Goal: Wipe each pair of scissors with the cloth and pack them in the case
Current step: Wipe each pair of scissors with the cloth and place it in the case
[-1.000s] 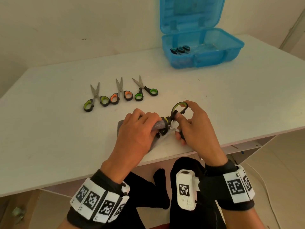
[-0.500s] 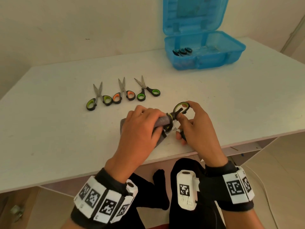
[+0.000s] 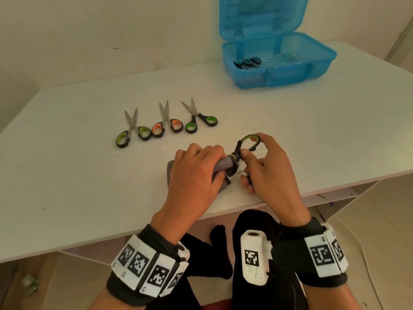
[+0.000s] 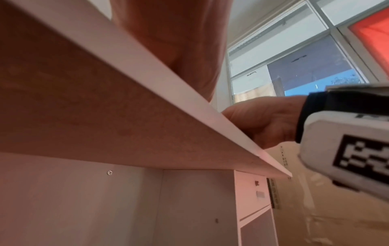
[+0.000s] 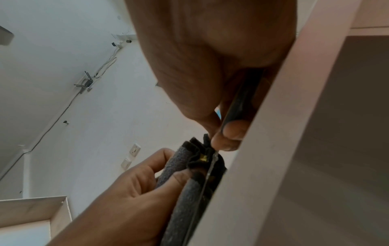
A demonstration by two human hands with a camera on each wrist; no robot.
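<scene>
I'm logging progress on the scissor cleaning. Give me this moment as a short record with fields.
left hand: grips grey cloth wrapped round the blades
right hand: holds handles of green-handled scissors
waiting on table: three pairs, two green-handled, one orange-handled
blue case: open, dark scissor handles inside

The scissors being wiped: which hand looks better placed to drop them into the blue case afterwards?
Probably the right hand: it already holds the scissors by their handles, and the case lies on its side.
</scene>
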